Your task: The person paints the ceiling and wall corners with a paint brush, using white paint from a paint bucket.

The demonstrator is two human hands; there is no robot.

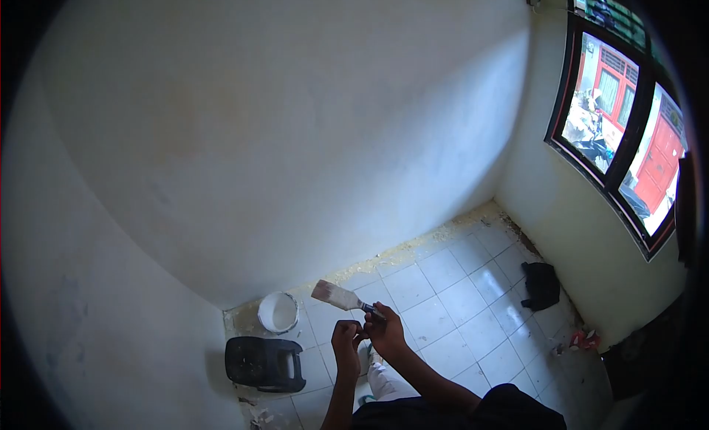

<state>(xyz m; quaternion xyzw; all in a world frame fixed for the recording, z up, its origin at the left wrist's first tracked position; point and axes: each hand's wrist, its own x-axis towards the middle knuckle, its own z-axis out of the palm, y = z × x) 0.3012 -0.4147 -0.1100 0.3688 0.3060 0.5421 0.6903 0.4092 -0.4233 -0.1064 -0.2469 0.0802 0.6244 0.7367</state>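
Note:
A paintbrush [336, 295] with a wide, whitish head and a dark handle points up and to the left. My right hand [385, 332] is closed around its handle. Close beside it, my left hand [347, 343] has its fingers curled in, near or against the right hand's fingers. What the left fingers hold, if anything, is hidden. Left of the hands, a white bucket [278, 312] with a paint-smeared rim stands on the floor near the wall.
A black plastic case with a handle opening [255, 363] sits left of me. White floor tiles [447, 319] meet a pale wall [295, 134], with debris along its foot. To the right lie a dark cloth or bag [541, 286] and a red item [586, 339], below a dark-framed window [626, 120].

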